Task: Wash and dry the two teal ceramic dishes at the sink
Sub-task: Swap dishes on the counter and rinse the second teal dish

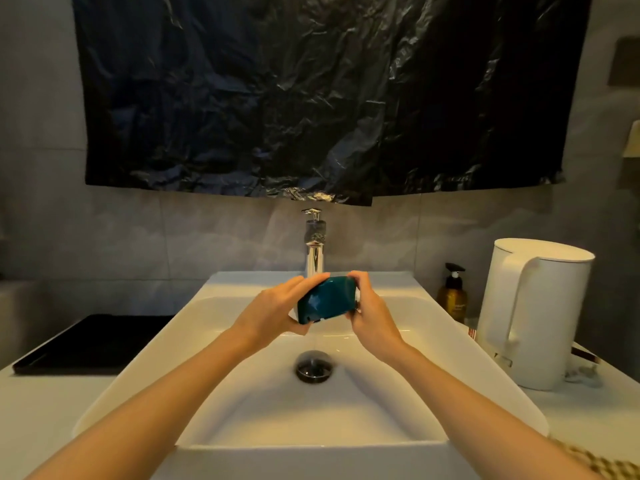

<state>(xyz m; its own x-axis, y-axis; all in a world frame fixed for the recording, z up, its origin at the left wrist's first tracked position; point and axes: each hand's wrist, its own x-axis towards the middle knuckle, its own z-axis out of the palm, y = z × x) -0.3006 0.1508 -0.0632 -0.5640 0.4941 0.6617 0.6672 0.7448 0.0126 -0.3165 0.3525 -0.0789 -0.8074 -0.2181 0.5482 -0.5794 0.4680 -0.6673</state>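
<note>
A small teal ceramic dish (327, 299) is held tilted over the white sink (242, 403), just under the chrome faucet (314, 251). My left hand (273, 310) grips its left side, thumb under its lower edge and fingers over the top. My right hand (367, 303) grips its right end, fingers curled over the rim. A thin stream of water falls below the dish toward the drain (313, 366). Only one teal dish is in view.
A black tray (86, 344) lies on the counter to the left of the sink. On the right stand a white kettle (533, 313) and an amber pump bottle (452, 296). A black plastic sheet (311, 91) covers the wall above the faucet.
</note>
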